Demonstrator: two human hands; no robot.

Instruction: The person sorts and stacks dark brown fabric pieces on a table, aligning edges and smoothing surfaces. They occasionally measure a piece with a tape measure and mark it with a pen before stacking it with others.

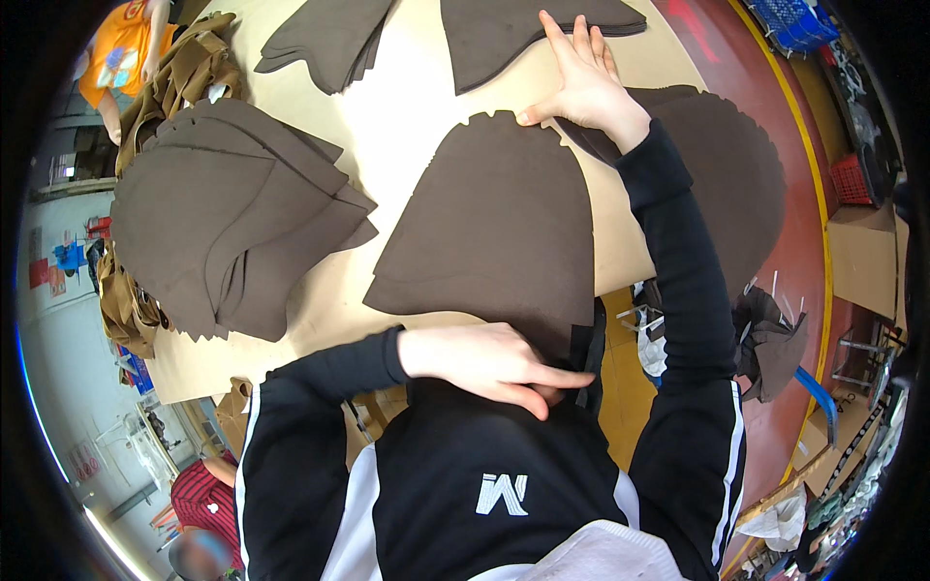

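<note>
A dark brown cut panel (489, 223), perhaps leather or fabric, lies on the pale table in front of me, narrow at its notched far end and wide at the near end. My right hand (586, 89) is open above its far right corner, fingers spread and thumb tip at the notched edge. My left hand (484, 360) lies across my body just below the panel's near edge. Its index finger stretches right and the thumb is apart; the other fingers are partly hidden. Nothing shows in its grasp. Beyond the right fingertips is another stack of brown panels (504, 39).
Fanned brown panels (213, 213) cover the table's (315, 300) left side; more panels (717, 165) overhang its right edge. Another stack (325, 39) lies at the far side. A person in orange (121, 58) stands far left. Cardboard boxes (862, 257) and a red basket (850, 181) are at right.
</note>
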